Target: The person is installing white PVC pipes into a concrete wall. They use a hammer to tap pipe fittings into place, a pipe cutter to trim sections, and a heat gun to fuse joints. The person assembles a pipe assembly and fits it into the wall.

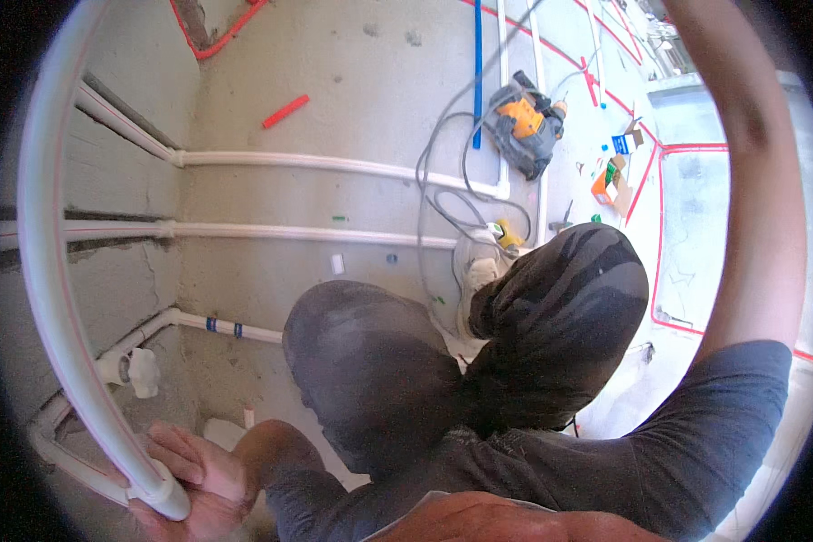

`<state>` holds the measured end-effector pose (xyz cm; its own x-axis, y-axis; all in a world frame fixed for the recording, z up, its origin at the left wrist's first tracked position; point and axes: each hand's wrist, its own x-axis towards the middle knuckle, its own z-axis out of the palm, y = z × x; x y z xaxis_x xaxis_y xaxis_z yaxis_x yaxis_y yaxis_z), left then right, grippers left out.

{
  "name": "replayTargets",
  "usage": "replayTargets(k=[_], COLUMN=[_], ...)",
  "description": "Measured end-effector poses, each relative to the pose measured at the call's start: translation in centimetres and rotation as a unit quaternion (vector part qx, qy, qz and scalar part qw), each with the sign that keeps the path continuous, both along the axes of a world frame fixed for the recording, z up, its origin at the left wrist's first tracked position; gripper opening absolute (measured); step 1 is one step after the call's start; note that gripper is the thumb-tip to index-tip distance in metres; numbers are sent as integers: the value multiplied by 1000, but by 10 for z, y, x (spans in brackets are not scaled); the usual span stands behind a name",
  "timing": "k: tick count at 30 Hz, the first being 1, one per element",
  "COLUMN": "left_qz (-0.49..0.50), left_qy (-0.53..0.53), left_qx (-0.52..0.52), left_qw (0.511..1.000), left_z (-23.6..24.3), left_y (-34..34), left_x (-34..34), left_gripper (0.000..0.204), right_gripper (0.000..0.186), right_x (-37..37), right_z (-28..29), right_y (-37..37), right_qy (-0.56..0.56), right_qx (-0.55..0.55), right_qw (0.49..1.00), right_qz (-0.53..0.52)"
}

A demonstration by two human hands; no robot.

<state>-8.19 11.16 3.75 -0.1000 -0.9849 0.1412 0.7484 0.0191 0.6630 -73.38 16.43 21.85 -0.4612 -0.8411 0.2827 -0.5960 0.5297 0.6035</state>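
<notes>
The left grip (206,483) is closed around the lower end of a long red-striped white pipe (41,208), at its thicker end fitting (164,495), with the palm turned up. That pipe arcs up along the left side, in front of the grooved wall (122,280); whether it touches the wall cannot be told. The right arm (754,181) reaches up past the upper edge, so how its grip stands cannot be told.

Close beside the left grip are the bent knee (370,361) and a wall pipe (86,474). Beyond the knee, the concrete floor (352,90) is crossed by two floor pipes (334,165), with a loose grey cable (422,181) running to an orange-and-grey power tool (526,126). Farther right, an orange carton (603,188) stands with flaps open, its contents unclear, near a small blue box (621,144).
</notes>
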Motion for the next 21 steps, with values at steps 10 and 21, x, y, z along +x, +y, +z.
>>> replayTargets(k=[10, 21], left_qz=[-22, 101], left_qy=[24, -153], left_qx=[-7, 69], left_qw=[999, 981], left_z=[-10, -6], left_y=[9, 47], left_x=[13, -84], left_gripper=[38, 39], right_gripper=[47, 28], right_x=[-57, -55], right_z=[-266, -452], right_y=[67, 42], right_qy=[-165, -352], right_qx=[-122, -306], right_qw=[973, 873], right_qz=[-104, -144])
